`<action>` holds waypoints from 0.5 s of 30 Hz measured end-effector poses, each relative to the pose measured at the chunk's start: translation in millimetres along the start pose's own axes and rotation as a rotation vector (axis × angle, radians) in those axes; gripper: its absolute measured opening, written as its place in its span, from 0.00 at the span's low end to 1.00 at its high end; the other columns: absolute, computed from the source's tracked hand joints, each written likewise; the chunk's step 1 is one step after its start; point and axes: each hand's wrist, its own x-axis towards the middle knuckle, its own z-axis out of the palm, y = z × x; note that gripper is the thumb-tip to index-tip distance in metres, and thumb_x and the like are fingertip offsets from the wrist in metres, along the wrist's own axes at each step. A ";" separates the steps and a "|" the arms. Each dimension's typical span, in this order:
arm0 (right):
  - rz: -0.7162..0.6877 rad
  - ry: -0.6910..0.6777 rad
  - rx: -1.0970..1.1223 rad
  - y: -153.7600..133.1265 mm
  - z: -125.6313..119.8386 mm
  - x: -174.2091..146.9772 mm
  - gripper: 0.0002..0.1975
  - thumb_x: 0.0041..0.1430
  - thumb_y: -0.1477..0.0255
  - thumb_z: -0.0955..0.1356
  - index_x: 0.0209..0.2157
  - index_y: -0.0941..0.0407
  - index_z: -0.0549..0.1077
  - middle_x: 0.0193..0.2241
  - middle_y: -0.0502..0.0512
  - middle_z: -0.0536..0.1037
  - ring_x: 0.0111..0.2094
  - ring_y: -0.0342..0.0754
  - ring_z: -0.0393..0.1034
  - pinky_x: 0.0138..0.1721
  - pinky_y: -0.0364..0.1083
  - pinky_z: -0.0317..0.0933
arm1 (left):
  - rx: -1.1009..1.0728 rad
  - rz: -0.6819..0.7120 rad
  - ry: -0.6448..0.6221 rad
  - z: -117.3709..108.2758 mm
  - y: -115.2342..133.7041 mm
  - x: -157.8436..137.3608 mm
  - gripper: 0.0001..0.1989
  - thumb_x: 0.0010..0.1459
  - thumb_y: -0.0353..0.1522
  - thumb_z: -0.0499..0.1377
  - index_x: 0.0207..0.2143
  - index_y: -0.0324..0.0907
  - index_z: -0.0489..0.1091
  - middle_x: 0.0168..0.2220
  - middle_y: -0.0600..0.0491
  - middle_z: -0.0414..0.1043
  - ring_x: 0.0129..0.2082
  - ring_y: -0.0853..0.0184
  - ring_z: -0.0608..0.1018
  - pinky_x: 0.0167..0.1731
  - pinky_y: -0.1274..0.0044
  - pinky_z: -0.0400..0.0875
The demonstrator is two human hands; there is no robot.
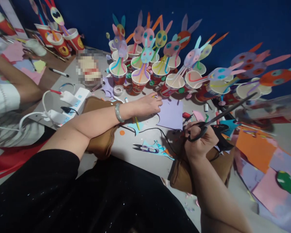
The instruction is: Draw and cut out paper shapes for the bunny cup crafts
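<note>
My left hand (147, 105), with a bangle (119, 112) at the wrist, has its curled fingers at the upper left edge of a sheet of purple paper (171, 115). The fingertips look closed on that edge, though the pinch itself is partly hidden. My right hand (200, 139) is closed round the black handles of a pair of scissors (221, 113), blades pointing up and to the right. Between my arms, a pair of thread snips (145, 148) lies on the table beside blue paper scraps (163, 149).
Behind my hands stand several paper cups (140, 81) with colourful rabbit-faced paper figures. A power strip (79, 100) with cables is at left, near another person's arm (14, 71). Brown cushions (99, 139) lie under my forearms. Orange paper (255, 149) and a green object (288, 183) are at right.
</note>
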 end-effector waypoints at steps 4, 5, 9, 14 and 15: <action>-0.030 0.000 -0.001 0.9 -0.4 -0.2 0.18 0.61 0.63 0.71 0.21 0.54 0.67 0.20 0.48 0.68 0.20 0.42 0.60 0.24 0.45 0.58 | -0.106 -0.051 0.036 -5.3 -0.2 3.4 0.09 0.57 0.23 0.55 0.28 0.39 0.74 0.34 0.46 0.76 0.41 0.61 0.73 0.50 0.66 0.60; -0.032 0.011 -0.009 1.2 -0.7 -0.4 0.16 0.60 0.65 0.71 0.22 0.54 0.68 0.21 0.47 0.69 0.20 0.42 0.61 0.25 0.45 0.59 | -0.169 -0.080 0.056 -9.8 0.2 4.0 0.08 0.57 0.24 0.55 0.29 0.39 0.73 0.33 0.46 0.75 0.39 0.61 0.73 0.48 0.67 0.61; -0.031 0.080 -0.065 3.5 -1.8 -0.8 0.09 0.58 0.66 0.73 0.29 0.54 0.72 0.24 0.48 0.71 0.22 0.42 0.63 0.29 0.47 0.63 | -0.662 -0.290 0.142 -31.0 3.9 6.2 0.01 0.53 0.29 0.57 0.30 0.40 0.67 0.27 0.54 0.67 0.28 0.69 0.67 0.33 0.74 0.61; 0.029 0.119 -0.047 6.1 -3.0 -1.3 0.10 0.62 0.63 0.70 0.37 0.55 0.79 0.28 0.50 0.75 0.23 0.42 0.65 0.27 0.45 0.61 | -1.315 -0.468 0.150 -48.3 6.3 7.5 0.05 0.51 0.30 0.54 0.24 0.42 0.59 0.24 0.57 0.58 0.24 0.73 0.63 0.26 0.78 0.57; 0.061 0.113 -0.018 6.5 -3.3 -1.4 0.11 0.63 0.63 0.69 0.40 0.55 0.80 0.30 0.50 0.76 0.23 0.41 0.65 0.26 0.44 0.60 | -1.394 -0.496 0.140 -51.3 6.0 7.2 0.04 0.50 0.29 0.53 0.24 0.42 0.59 0.24 0.57 0.58 0.25 0.73 0.64 0.26 0.78 0.57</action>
